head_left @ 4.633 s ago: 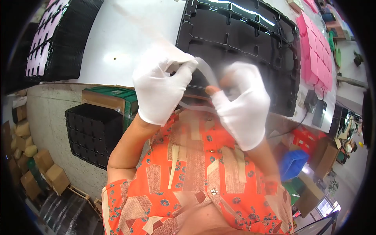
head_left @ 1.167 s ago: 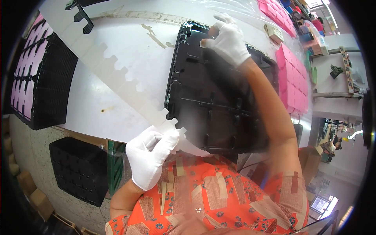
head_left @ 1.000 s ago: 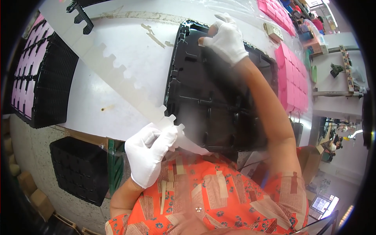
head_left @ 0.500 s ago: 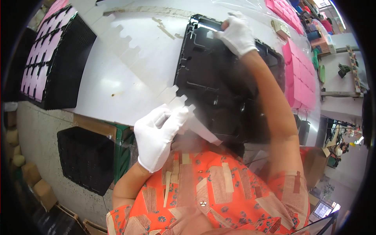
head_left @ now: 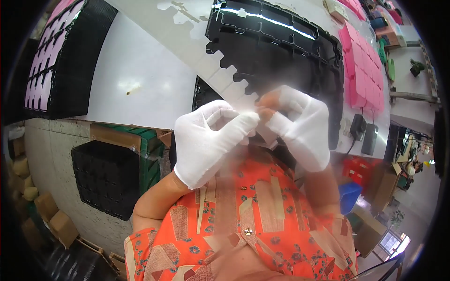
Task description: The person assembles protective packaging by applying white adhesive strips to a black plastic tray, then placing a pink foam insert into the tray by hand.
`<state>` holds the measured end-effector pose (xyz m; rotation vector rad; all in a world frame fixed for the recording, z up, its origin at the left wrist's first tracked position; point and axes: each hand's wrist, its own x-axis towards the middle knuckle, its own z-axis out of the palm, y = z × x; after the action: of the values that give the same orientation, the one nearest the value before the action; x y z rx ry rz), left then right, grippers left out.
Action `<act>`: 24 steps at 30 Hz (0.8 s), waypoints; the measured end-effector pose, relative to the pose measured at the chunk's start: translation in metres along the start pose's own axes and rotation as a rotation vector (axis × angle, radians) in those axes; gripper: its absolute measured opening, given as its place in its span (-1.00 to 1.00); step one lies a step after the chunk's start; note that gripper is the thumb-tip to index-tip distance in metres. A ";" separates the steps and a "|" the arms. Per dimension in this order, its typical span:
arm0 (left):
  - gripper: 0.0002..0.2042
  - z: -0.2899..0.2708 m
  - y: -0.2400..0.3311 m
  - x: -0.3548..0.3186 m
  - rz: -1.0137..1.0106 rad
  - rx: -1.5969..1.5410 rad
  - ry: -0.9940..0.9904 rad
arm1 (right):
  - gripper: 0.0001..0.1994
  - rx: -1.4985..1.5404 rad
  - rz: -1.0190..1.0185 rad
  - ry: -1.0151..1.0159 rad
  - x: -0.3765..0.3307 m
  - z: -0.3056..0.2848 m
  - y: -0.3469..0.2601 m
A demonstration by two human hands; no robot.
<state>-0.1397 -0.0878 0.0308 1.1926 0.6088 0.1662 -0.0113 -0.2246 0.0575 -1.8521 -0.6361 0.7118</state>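
Note:
A long pale strip (head_left: 213, 70) with a row of tabs along one edge slants from the upper left down to my hands. My left hand (head_left: 206, 138), in a white glove, pinches it near its lower end. My right hand (head_left: 300, 124) is gloved too, with the thumb and index fingertips bare. Those fingertips close at the strip's edge beside my left fingers; blur hides the exact contact. Behind both hands lies a black plastic tray (head_left: 290, 61) with moulded compartments. A small pale piece (head_left: 242, 12) sits near its far edge.
A stack of black trays with pink contents (head_left: 70, 61) stands at the left on the white table (head_left: 136, 61). Pink folded pieces (head_left: 361, 70) lie right of the tray, near black power adapters (head_left: 363, 131). Below the table edge are a black crate (head_left: 105, 178) and a blue bin (head_left: 349, 196).
My right hand has come back from the tray's far edge to the strip beside my left hand. My left hand has moved up and right with the strip.

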 end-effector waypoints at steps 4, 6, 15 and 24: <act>-0.78 0.003 0.009 -0.001 -0.059 -0.028 0.016 | -0.88 0.026 0.003 0.019 -0.008 -0.005 0.003; -0.78 0.008 0.007 0.002 -0.027 0.007 0.049 | -0.89 0.020 -0.023 0.027 -0.010 -0.006 0.008; -0.82 0.032 -0.002 0.015 0.189 0.074 0.055 | -0.78 -0.888 -1.224 0.514 -0.023 -0.008 0.047; -0.81 0.039 0.002 0.019 0.048 0.027 0.145 | -0.88 -0.244 -0.190 0.541 0.025 -0.140 0.049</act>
<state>-0.1029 -0.1111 0.0346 1.2287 0.7113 0.2873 0.1114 -0.3109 0.0514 -2.0558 -0.5443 -0.0061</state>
